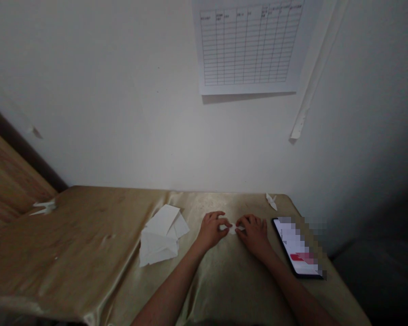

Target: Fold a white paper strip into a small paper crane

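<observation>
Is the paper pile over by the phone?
No, the paper pile lies left of the left hand, the phone right of the right hand.

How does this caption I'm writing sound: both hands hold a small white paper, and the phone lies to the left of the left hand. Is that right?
Not quite: the head view shows the phone to the right of the right hand. The rest stands: that hand and the left hand hold the small white paper.
</observation>
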The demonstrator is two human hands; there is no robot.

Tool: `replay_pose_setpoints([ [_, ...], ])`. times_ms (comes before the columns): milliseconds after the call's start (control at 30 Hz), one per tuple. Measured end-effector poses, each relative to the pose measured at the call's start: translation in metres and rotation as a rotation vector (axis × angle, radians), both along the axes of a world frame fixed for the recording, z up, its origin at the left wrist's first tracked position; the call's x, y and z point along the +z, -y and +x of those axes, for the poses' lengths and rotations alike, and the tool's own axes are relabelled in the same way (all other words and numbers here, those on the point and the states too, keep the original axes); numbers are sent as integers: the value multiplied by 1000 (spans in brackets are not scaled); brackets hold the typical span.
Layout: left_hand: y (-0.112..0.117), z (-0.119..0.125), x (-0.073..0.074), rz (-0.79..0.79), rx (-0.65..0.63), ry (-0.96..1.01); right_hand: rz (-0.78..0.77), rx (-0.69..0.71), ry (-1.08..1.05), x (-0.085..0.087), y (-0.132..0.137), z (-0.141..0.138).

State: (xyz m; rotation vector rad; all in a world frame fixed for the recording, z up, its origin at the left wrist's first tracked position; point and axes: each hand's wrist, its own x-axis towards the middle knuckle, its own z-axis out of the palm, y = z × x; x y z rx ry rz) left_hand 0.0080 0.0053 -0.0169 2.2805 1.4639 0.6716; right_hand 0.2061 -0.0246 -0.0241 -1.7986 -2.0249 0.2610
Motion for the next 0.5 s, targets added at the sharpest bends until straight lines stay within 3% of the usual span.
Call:
replay_pose_setpoints([
  [500, -3, -11, 2, 15, -79, -30, -31, 65, -58, 3, -1, 8],
])
